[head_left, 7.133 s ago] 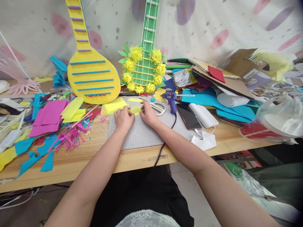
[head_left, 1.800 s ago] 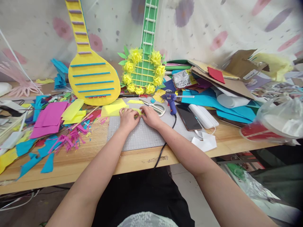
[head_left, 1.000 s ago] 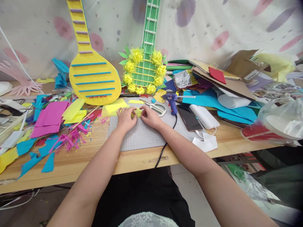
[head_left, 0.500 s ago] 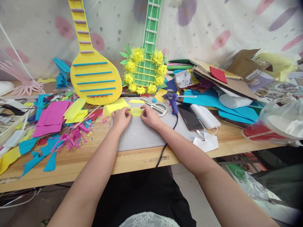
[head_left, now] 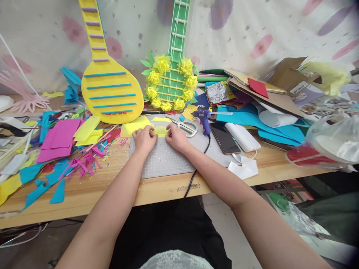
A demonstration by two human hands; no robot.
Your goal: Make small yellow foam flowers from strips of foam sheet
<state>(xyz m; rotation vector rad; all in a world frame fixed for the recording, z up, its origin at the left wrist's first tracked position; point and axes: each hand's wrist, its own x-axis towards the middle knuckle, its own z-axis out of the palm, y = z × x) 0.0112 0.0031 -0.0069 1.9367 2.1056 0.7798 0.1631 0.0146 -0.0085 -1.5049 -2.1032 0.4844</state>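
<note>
Between my two hands lies a small piece of yellow paper (head_left: 160,131), on the grey cutting mat (head_left: 165,160). My left hand (head_left: 145,140) pinches its left end, and my right hand (head_left: 176,138) pinches the right end. Just behind my left hand is a larger yellow sheet (head_left: 134,126), and a thin yellow strip (head_left: 162,119) lies behind the held piece. Scissors (head_left: 186,128) with pale handles rest beside my right hand. A blue glue gun (head_left: 205,122) stands farther right, its black cord running to the table's front edge.
At the back lean a yellow paper lute shape (head_left: 112,87) and a green one (head_left: 175,80) ringed with yellow flowers. A phone (head_left: 224,138) and white power bank (head_left: 242,137) lie right. Magenta sheets (head_left: 57,140) and scraps cover the left; a plastic-wrapped red tub (head_left: 305,155) stands far right.
Both hands keep hold of the yellow paper in nearly the same place. The whole view has shifted slightly; little else differs.
</note>
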